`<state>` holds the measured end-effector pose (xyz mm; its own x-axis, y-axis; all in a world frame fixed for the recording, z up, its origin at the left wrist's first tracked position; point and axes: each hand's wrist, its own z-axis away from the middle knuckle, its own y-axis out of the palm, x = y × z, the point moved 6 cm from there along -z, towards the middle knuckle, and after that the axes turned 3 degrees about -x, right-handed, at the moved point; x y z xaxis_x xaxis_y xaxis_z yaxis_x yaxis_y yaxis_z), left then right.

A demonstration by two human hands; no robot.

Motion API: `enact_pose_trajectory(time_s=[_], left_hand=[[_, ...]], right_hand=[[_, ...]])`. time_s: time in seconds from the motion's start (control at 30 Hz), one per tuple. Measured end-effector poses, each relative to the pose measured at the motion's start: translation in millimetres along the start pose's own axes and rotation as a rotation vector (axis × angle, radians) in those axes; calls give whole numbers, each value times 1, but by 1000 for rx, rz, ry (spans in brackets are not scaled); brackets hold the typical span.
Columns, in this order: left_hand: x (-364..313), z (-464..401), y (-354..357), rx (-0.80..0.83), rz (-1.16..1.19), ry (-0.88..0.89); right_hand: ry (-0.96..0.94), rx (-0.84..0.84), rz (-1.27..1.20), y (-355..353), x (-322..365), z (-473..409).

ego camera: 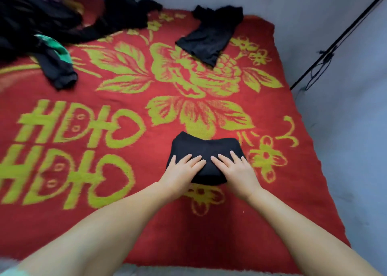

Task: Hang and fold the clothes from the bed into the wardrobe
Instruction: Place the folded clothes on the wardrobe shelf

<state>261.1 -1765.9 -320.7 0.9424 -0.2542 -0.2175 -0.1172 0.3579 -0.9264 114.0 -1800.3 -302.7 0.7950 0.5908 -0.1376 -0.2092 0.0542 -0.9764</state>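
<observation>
A black garment (206,147), folded into a small bundle, lies on the red blanket (129,192) with its yellow-green flower pattern. My left hand (183,171) presses flat on the bundle's left part, fingers straight. My right hand (235,167) presses flat on its right part, fingers straight too. Farther back on the bed lie a loose black garment (209,36), a dark one with green trim (56,64), and a heap of black clothes (41,17) at the far left. No wardrobe is in view.
A pale wall (345,129) runs along the bed's right side and back. A thin black pole or cord (335,45) leans across the wall at the upper right. The bed's near edge (188,272) is at the bottom of the view.
</observation>
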Motion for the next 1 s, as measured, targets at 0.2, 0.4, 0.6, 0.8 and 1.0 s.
enact_pose_trajectory(time_s=[0.2,0.4,0.6,0.8,1.0], left_hand=[[94,145,-32,-85,-23,-204],[185,410,-9,-187,55,-583],[209,703,55,-191,175,-977],[189,897,116,-202,315,-1267],[172,1032,194,-218,465,-1491]], right_hand=[[-174,-18,-34,-84,149,-21],[-566,14,33,-147,407,11],[-977,75,1,-185,673,125],[-1306,165,90,-187,858,230],[-1587,280,220,-157,1007,317]])
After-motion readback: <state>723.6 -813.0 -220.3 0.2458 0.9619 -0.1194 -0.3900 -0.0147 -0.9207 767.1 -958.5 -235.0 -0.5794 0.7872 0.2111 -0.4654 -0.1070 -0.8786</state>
